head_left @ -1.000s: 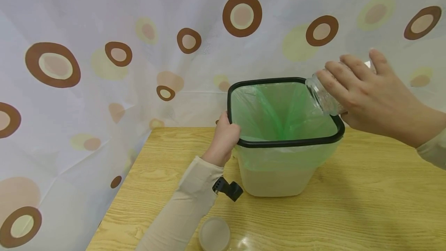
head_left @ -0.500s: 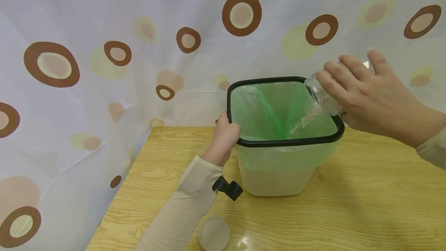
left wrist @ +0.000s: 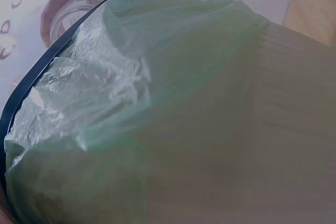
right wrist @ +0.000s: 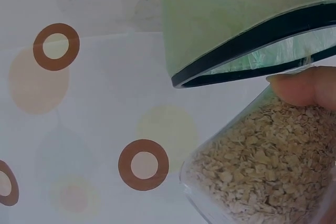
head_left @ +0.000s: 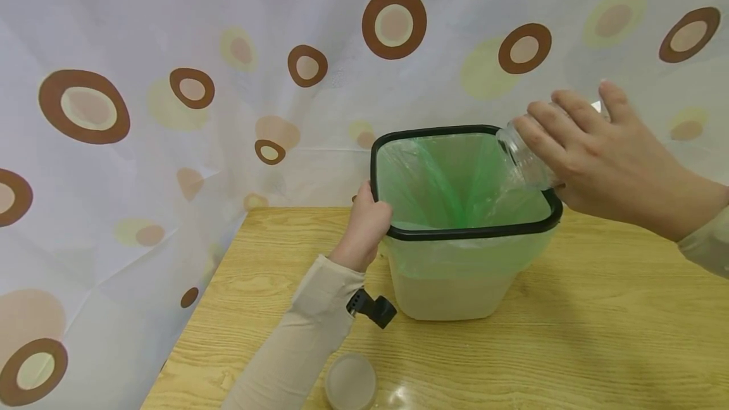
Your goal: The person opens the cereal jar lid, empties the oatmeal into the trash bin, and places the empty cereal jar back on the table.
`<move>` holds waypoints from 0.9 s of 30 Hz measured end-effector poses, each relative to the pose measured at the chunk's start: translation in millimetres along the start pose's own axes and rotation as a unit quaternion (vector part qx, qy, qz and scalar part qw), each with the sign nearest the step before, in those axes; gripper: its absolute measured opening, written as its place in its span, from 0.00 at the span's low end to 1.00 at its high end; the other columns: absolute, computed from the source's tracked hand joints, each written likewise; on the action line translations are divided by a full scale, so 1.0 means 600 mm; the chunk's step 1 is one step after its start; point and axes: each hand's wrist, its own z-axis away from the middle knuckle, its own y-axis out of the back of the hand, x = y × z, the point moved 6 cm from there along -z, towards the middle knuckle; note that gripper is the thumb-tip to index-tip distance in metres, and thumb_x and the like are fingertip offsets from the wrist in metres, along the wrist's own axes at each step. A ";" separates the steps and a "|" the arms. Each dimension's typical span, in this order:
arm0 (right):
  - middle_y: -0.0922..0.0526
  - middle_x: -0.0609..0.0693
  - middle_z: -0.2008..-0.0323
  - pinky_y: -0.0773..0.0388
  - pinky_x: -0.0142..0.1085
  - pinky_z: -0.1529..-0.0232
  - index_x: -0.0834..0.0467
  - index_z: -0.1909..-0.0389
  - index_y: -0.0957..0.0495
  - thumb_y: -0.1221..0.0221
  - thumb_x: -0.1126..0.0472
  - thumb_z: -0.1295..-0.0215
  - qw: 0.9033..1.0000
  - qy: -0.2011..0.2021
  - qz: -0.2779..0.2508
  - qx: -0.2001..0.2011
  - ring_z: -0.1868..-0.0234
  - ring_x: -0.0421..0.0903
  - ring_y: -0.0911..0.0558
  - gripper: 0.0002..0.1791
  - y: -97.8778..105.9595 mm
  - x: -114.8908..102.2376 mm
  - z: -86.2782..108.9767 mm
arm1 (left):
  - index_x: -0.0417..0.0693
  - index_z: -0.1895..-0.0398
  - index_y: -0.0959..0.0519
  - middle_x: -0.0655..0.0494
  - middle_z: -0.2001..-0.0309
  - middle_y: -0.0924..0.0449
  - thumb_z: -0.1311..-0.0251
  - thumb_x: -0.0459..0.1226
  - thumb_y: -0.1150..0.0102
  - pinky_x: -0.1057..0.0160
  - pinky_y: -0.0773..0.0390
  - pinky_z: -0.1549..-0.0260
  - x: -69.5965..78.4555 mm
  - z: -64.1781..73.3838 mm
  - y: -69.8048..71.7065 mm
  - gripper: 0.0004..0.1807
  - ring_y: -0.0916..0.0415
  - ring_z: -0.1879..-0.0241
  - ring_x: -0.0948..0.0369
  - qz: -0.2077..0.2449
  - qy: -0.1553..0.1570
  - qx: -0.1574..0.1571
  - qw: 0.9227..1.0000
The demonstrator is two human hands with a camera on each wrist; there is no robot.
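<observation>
My right hand grips a clear jar, tipped with its mouth over the right side of a trash bin. In the right wrist view, oat flakes fill much of the jar, and a few show near its mouth. The bin is pale, with a black rim and a green plastic liner folded over its outside. At the bin's left corner my left hand holds the rim, thumb on the near side; its other fingers are mostly hidden.
A round beige lid lies on the wooden table near the front. A black band with a small device is on the left wrist. Behind the table hangs a white curtain patterned with brown circles.
Half a second ago a stream of oat flakes fell from the jar into the bin; now only a faint trace shows below its mouth. Both hands have stayed nearly still.
</observation>
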 end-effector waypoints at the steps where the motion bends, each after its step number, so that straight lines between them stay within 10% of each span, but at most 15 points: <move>1: 0.28 0.70 0.50 0.38 0.69 0.56 0.69 0.42 0.33 0.70 0.62 0.42 1.000 0.001 0.002 0.002 0.49 0.69 0.30 0.30 0.000 -0.001 0.000 | 0.42 0.28 0.44 0.44 0.34 0.39 0.37 0.21 0.66 0.52 0.39 0.38 0.000 0.000 0.000 0.32 0.39 0.37 0.50 0.001 0.001 0.000 1.000; 27: 0.28 0.70 0.48 0.38 0.70 0.54 0.69 0.41 0.34 0.61 0.64 0.47 1.000 0.006 -0.001 -0.005 0.48 0.70 0.30 0.30 0.002 0.001 0.001 | 0.40 0.29 0.43 0.43 0.35 0.38 0.38 0.21 0.66 0.51 0.39 0.37 -0.001 -0.003 0.000 0.31 0.39 0.37 0.49 -0.004 0.000 0.005 1.000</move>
